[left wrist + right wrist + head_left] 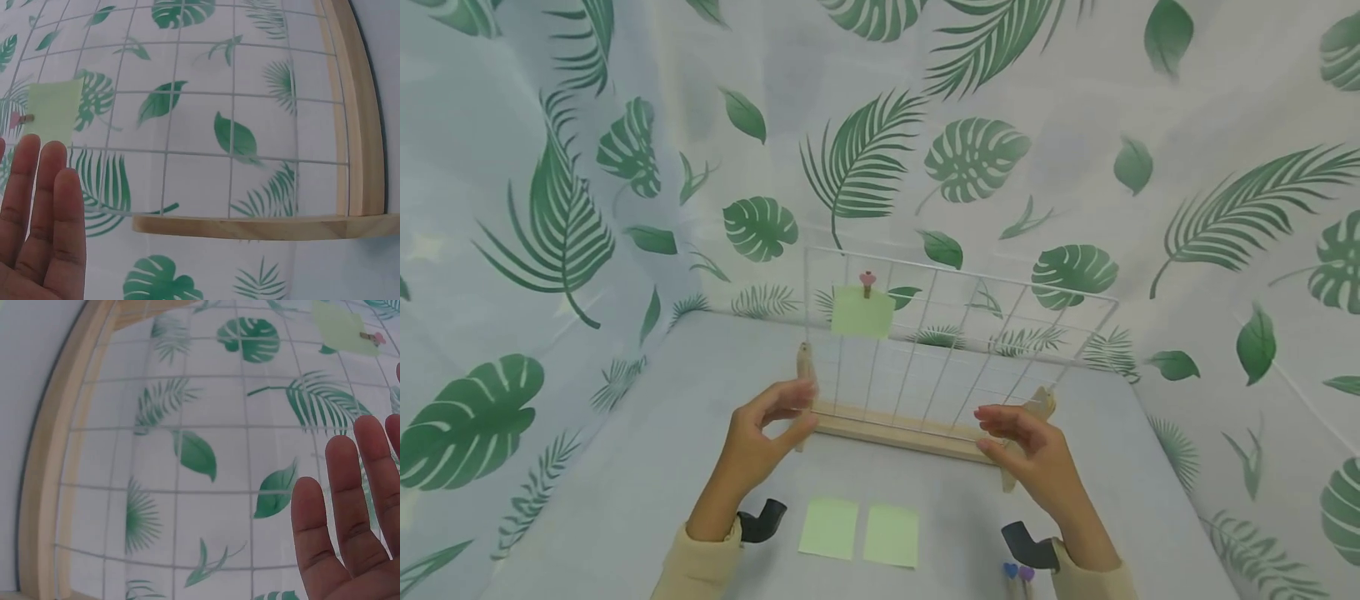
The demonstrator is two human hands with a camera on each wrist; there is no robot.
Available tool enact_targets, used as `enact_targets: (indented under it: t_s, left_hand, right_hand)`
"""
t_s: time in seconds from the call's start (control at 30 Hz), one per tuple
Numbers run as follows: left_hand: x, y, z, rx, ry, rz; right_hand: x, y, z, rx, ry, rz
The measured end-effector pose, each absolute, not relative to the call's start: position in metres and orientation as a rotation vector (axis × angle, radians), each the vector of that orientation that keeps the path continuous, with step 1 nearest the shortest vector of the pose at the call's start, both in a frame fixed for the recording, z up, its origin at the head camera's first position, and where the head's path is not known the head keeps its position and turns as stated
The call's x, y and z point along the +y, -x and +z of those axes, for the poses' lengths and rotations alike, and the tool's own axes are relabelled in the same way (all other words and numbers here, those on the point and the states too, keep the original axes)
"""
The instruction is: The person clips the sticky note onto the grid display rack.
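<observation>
A white wire grid (935, 269) stands upright in a wooden base (910, 438) with a wooden foot at each end. A pale green sticky note (859, 317) hangs near its top left, held by a clothespin with a pink top (867, 281). My left hand (767, 425) is by the left foot (805, 363), thumb and fingers apart and nothing between them. By the right foot (1041, 402), my right hand (1030, 446) is held the same way. In both wrist views the fingers (67, 206) (315, 537) look fairly straight and grip nothing.
Two pale green sticky notes (829, 528) (891, 536) lie side by side on the white table (722, 350), between my forearms. Clothespins with a blue heart (1011, 571) and a purple heart (1027, 573) lie by my right wrist. Leaf-patterned cloth (880, 167) rises behind the grid.
</observation>
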State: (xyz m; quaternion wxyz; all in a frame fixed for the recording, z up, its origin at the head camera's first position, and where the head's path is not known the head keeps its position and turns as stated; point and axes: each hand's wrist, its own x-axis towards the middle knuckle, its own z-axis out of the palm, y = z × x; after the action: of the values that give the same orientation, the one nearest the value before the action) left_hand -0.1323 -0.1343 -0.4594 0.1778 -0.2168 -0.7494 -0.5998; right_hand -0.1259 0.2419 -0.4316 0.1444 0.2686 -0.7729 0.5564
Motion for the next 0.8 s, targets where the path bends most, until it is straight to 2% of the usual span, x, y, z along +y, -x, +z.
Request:
enact_targets:
  t_s: [0.43,0.8]
  left_hand:
    - [-0.140,0.119,-0.472,-2.199,0.587,-1.744]
    - [-0.145,0.118,-0.484,-2.171,0.705,-1.822]
  right_hand:
    - [0.264,0.103,-0.454,-2.248,-0.690,1.665]
    - [0.275,0.088,-0.462,-2.255,-0.668,1.647]
